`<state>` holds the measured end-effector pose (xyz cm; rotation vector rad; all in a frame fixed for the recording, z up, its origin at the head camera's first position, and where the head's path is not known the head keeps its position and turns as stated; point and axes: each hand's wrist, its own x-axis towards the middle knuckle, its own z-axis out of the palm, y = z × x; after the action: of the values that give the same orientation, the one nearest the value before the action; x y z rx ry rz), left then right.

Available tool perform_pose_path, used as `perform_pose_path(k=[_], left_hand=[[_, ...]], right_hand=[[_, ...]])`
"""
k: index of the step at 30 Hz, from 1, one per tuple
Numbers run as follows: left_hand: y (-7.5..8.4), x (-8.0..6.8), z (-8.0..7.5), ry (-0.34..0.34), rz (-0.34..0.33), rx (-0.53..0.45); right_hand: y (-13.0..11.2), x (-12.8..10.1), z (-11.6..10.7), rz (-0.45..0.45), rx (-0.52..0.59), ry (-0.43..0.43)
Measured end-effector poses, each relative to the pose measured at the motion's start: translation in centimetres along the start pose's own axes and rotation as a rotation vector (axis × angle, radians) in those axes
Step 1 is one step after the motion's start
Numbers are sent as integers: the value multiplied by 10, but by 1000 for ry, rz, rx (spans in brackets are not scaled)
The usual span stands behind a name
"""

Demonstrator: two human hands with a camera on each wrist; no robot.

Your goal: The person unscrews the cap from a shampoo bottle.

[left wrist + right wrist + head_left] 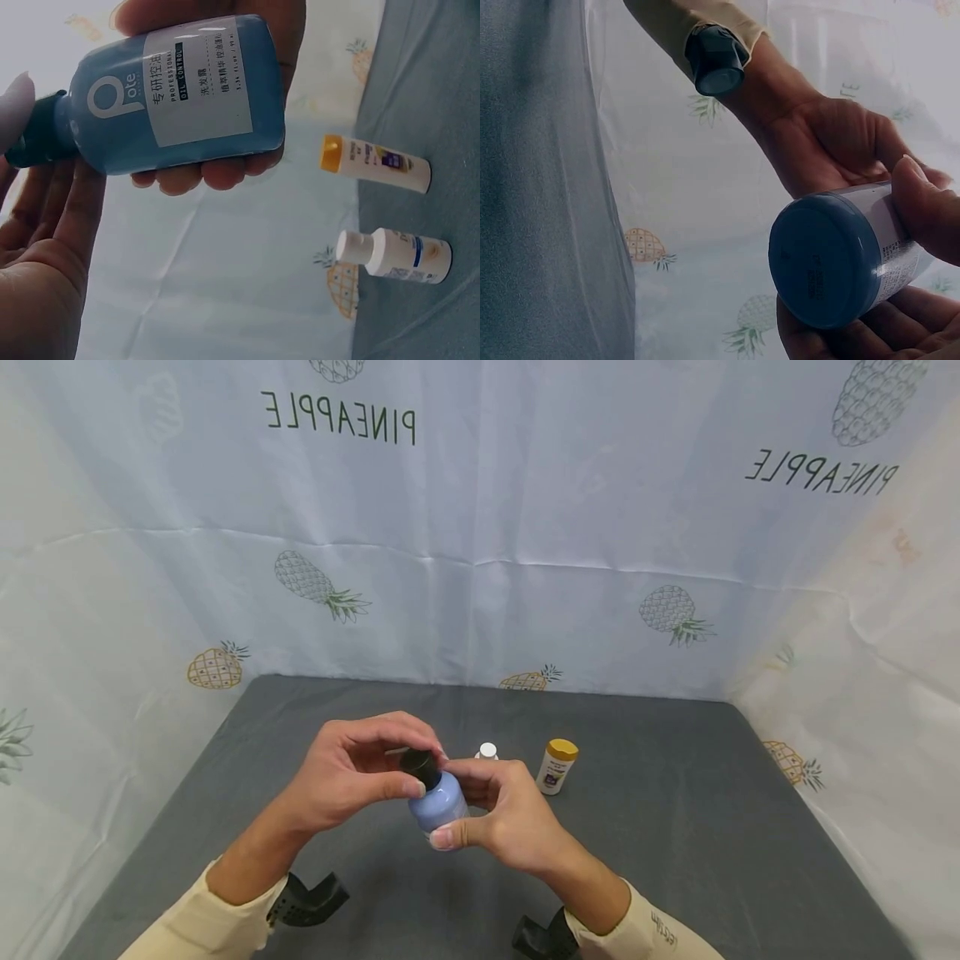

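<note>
A blue shampoo bottle (438, 803) with a black cap (420, 766) is held up over the table, tilted with its cap toward the left. My right hand (517, 818) grips the bottle's body, thumb on the near side and fingers behind. My left hand (348, 772) pinches the cap between thumb and fingers. In the left wrist view the bottle's white label (199, 82) faces the camera, reading "oil control". The right wrist view shows the round blue base (821, 262) of the bottle.
Behind the hands, a white bottle with a yellow cap (557, 767) stands on the grey table (660, 843). Beside it stands a smaller-looking white bottle (487, 751), partly hidden by my right hand. A pineapple-print curtain (465, 527) encloses the table's back and sides.
</note>
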<state>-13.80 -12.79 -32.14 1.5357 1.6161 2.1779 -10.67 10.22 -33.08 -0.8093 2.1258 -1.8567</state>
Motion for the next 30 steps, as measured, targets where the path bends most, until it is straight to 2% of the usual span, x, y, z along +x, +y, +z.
perform_pose_path(k=[5,9,18,24,30], left_hand=[[-2,-1,4,55,-37,30],[-3,-1,5,65,-39,19],[0,-1,-1,-21,8,-59],[3,0,-4,-78,18,-54],[2,-1,-1,-4,15,6]], right_hand=[[0,0,-1,1,-2,-3],[-1,-1,0,11,0,6],[0,-1,0,6,2,5],[1,0,0,5,6,2],[3,1,1,-10,10,-6]])
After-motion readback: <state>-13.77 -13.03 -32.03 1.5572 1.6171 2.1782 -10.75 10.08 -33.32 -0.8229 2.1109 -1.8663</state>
